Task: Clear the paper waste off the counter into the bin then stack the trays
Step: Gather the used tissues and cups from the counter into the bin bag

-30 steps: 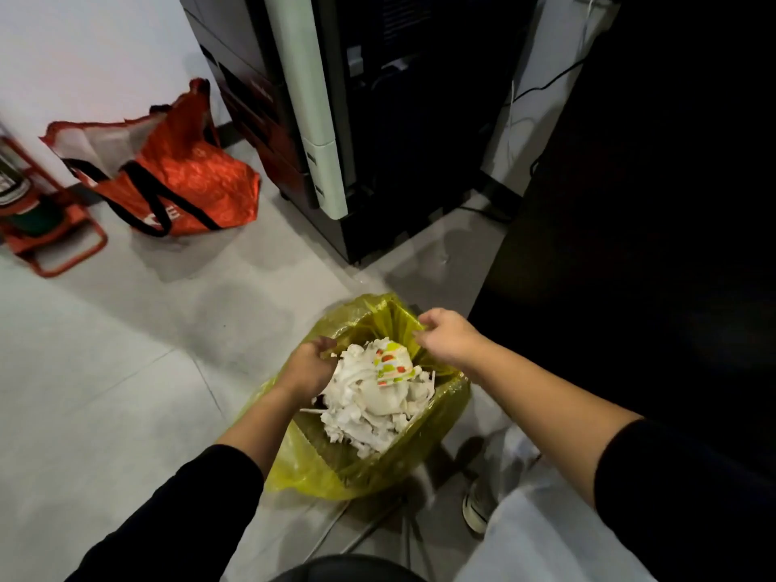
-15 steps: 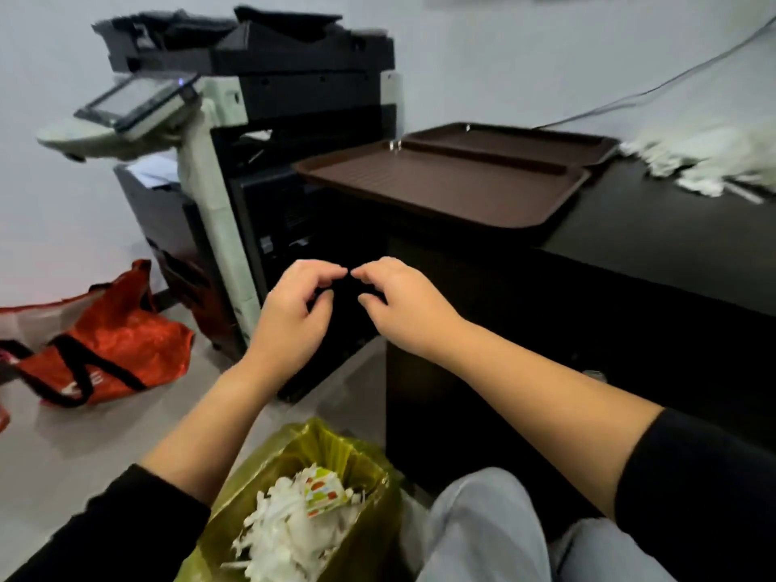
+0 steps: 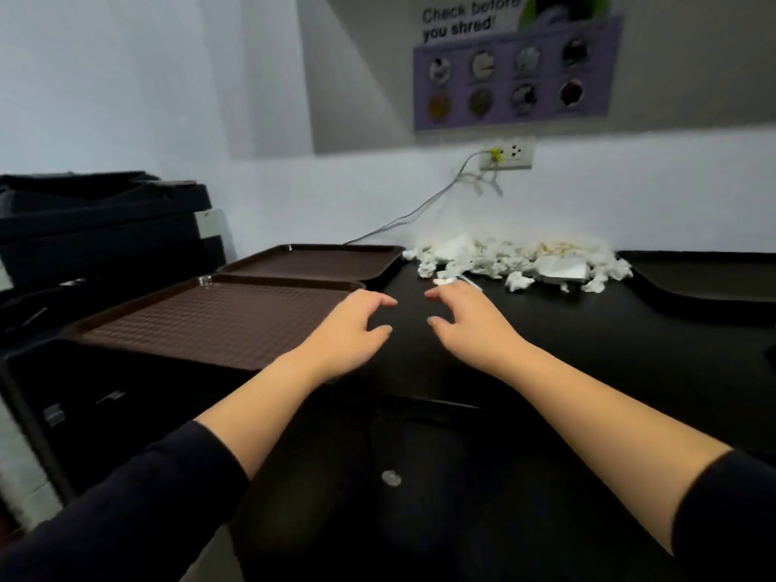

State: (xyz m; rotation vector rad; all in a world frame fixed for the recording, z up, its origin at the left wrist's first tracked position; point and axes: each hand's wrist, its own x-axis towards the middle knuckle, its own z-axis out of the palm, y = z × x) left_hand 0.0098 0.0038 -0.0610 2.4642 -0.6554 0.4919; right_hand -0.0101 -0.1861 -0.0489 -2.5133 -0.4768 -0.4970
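Now we have come up from the bin, and our left hand (image 3: 350,329) and right hand (image 3: 466,323) (both loose, holding nothing) reach over the tabletop (image 3: 567,342) toward more paper waste (image 3: 512,260).

textured plastic trays (image 3: 218,321), glossy counter (image 3: 588,342), crumpled paper (image 3: 516,262)

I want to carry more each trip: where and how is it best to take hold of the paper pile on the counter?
Probably scoop the paper pile from its two ends, left hand and right hand cupped low against the counter. It is loose crumpled scraps, wide and low, backed by the wall, so pinching the top would lift little.
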